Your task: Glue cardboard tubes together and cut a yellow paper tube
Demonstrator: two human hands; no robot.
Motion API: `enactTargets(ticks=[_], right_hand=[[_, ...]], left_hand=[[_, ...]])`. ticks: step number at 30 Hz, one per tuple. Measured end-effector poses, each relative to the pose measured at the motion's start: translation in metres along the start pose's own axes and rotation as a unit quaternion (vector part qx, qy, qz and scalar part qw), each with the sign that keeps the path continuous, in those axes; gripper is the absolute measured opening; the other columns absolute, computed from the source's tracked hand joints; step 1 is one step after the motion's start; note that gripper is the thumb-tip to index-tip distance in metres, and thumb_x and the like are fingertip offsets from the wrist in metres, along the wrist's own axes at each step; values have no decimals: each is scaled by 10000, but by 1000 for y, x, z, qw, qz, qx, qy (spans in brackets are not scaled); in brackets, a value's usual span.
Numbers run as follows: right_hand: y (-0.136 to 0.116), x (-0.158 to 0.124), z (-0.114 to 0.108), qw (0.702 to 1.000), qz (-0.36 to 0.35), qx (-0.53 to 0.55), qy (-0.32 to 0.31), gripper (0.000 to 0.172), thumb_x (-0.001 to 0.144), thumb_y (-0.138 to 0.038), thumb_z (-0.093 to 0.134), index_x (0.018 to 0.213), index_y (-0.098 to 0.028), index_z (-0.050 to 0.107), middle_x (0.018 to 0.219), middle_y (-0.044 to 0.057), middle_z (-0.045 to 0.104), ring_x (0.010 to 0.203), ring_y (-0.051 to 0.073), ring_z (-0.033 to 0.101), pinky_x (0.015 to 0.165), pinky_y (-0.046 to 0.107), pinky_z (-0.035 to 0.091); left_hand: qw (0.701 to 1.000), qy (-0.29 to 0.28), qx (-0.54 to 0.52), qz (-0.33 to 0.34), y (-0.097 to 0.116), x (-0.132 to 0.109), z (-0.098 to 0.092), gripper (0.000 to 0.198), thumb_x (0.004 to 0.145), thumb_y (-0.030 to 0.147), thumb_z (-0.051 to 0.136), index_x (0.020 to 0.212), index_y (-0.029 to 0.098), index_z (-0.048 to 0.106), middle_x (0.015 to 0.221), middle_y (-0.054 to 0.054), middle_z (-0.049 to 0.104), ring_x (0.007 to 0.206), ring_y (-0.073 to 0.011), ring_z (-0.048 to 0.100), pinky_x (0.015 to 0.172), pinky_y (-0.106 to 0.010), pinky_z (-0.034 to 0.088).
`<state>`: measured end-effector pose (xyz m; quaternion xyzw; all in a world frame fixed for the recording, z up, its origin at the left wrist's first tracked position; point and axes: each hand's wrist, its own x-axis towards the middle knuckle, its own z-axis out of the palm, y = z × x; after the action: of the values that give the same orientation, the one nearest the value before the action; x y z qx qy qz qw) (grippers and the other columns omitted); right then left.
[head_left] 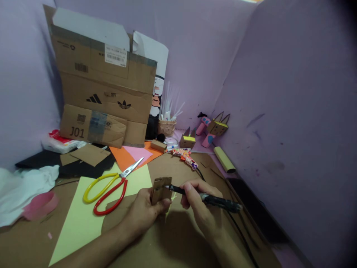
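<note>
A small folded cardboard piece (161, 190) stands upright in my left hand (147, 208), thumb in front and fingers behind it. My right hand (199, 197) grips a dark pen-like tool (217, 201), whose pale tip touches or nearly touches the face of the cardboard. The tool's thick dark end points right. Scissors (122, 176) with one yellow and one red handle lie with blades apart on yellow paper (75, 227), left of my left hand. A floral-patterned glue gun (185, 156) rests beyond my hands.
Large flattened cardboard boxes (106, 82) lean at the back left. A basket of white sticks (166, 127) and cardboard figures with pointed ears (188, 140) stand behind. A pink tape roll (40, 205) lies left, and a yellow-green tube (224, 160) right.
</note>
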<state>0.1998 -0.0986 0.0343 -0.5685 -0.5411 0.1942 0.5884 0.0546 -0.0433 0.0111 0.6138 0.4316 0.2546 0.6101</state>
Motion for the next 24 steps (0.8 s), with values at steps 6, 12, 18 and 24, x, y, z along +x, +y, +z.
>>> enactTargets(ticks=[6, 12, 18, 24], right_hand=[[4, 3, -4, 999, 7, -19, 35, 301, 828, -347, 522, 607, -167, 620, 427, -28, 563, 391, 107, 525, 415, 199, 412], [11, 14, -7, 991, 5, 14, 131, 224, 810, -373, 566, 785, -168, 653, 576, -10, 633, 485, 127, 575, 491, 232, 469], [59, 45, 3, 975, -128, -178, -46, 302, 847, -230, 511, 1130, -157, 585, 1039, 116, 668, 935, 212, 633, 805, 329, 496], [73, 79, 20, 862, -199, -430, -180, 413, 852, -171, 483, 1263, -135, 509, 1166, 163, 592, 1073, 256, 526, 917, 370, 394]], left_hand=[[1000, 8, 16, -7, 16, -5, -2, 262, 625, 404, 662, 695, 155, 622, 651, -3, 622, 628, -167, 526, 569, -248, 404], [999, 1, -5, -53, 29, -12, -8, 414, 576, 434, 713, 854, 142, 618, 763, -48, 688, 690, -210, 596, 562, -269, 449], [993, -25, -111, -34, 15, -16, -16, 579, 626, 418, 721, 1112, 145, 566, 888, -88, 699, 727, -223, 637, 588, -284, 487], [985, 9, -173, -9, 0, -9, -27, 546, 685, 387, 705, 1137, 136, 529, 871, -95, 690, 725, -217, 644, 615, -291, 502]])
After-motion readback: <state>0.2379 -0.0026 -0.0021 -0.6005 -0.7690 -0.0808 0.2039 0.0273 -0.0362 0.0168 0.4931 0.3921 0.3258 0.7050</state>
